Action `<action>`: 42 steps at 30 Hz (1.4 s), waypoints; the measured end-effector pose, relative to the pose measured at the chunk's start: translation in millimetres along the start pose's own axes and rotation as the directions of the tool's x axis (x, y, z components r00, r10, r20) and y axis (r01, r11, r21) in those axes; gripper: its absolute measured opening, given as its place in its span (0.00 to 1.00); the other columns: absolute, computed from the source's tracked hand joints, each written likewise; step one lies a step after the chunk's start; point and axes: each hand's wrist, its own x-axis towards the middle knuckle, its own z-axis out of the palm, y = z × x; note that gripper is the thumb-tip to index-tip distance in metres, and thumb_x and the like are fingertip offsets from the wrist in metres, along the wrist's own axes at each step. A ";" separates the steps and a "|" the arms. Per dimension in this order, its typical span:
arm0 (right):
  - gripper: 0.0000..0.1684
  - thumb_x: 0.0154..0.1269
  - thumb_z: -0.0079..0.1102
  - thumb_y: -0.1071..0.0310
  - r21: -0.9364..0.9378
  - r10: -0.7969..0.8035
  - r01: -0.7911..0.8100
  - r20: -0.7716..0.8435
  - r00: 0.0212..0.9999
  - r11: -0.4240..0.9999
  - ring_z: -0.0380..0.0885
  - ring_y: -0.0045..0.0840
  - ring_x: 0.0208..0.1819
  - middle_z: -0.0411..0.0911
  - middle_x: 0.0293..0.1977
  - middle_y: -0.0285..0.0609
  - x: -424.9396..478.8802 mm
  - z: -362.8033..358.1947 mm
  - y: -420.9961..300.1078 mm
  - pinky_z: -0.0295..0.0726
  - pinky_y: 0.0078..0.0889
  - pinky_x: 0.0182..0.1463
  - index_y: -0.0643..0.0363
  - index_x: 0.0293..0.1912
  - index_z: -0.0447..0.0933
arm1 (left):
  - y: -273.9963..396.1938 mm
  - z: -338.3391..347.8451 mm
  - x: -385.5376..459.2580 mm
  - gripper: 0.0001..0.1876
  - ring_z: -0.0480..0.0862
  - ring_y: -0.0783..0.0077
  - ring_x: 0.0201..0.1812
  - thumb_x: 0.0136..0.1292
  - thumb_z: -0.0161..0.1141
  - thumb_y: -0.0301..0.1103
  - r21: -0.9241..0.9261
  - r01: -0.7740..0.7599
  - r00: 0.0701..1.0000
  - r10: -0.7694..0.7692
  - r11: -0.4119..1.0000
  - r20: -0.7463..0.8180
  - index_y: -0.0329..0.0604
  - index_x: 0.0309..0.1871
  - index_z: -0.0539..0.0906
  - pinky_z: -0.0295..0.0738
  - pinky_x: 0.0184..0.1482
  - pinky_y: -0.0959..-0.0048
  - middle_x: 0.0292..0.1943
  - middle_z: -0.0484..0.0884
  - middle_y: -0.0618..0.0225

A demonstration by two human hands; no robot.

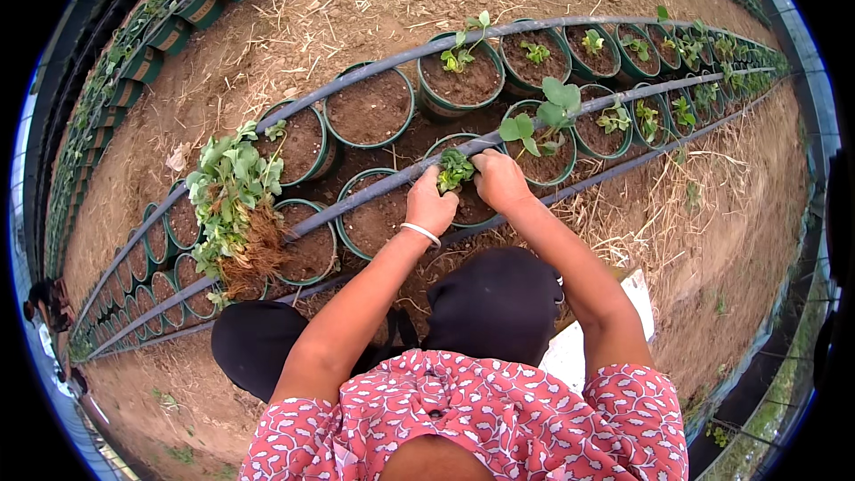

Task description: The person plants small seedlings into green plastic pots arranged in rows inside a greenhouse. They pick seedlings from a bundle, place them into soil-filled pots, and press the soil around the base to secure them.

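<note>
A small leafy seedling [455, 169], apparently a strawberry plant, is held over a soil-filled green pot [473, 208] in front of me. My left hand [433, 203] has its thumb and index finger around the seedling's left side. At its right side is my right hand [502, 180], fingers curled close to the leaves; its fingertips are partly hidden. The seedling's roots cannot be seen. A grey pipe [374, 195] crosses over the pot row just behind my hands. Right of them, a larger-leaved plant [549, 110] grows in the neighbouring pot.
On the left, a bundle of bare-root plants [234, 194] lies across pots and pipe, its brown roots [257, 250] towards me. Another pipe [427, 48] runs along the far row. Straw [658, 214] litters the ground. A person [52, 307] is at the far left edge.
</note>
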 end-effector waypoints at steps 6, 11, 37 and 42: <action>0.04 0.50 0.60 0.75 -0.251 -0.083 0.145 0.241 0.967 0.957 0.83 0.42 0.37 0.77 0.35 0.49 -4.1 -0.6 -23.6 0.83 0.42 0.40 0.61 0.30 0.80 | 3.9 -3.6 -2.4 0.20 0.84 0.55 0.43 0.52 0.59 0.23 0.110 0.019 1.000 -0.020 0.994 0.011 0.37 0.52 0.79 0.77 0.49 0.62 0.40 0.84 0.52; 0.13 0.53 0.58 0.74 -0.001 0.085 -0.088 0.283 0.955 0.996 0.79 0.48 0.46 0.75 0.39 0.52 -9.3 -29.0 -13.5 0.79 0.47 0.50 0.63 0.41 0.81 | 23.2 -20.4 -10.4 0.15 0.79 0.40 0.47 0.52 0.59 0.23 0.392 -0.176 0.980 0.122 0.903 0.160 0.34 0.44 0.74 0.75 0.51 0.52 0.44 0.78 0.45; 0.15 0.46 0.66 0.72 0.258 0.268 -0.321 0.220 0.938 0.911 0.76 0.56 0.44 0.77 0.36 0.60 -9.8 -22.1 -30.7 0.75 0.52 0.49 0.67 0.35 0.75 | 6.9 -24.9 25.1 0.12 0.81 0.42 0.41 0.51 0.61 0.24 0.497 -0.420 0.890 0.236 0.759 0.391 0.37 0.39 0.73 0.77 0.44 0.51 0.36 0.80 0.47; 0.09 0.47 0.55 0.81 0.251 0.132 -0.118 -0.040 0.990 0.961 0.75 0.60 0.40 0.75 0.32 0.63 2.9 15.0 -20.6 0.75 0.55 0.45 0.67 0.33 0.72 | -4.5 -10.4 42.0 0.10 0.82 0.44 0.41 0.51 0.57 0.22 0.531 -0.456 0.887 0.318 0.714 0.335 0.37 0.39 0.74 0.78 0.43 0.52 0.38 0.80 0.47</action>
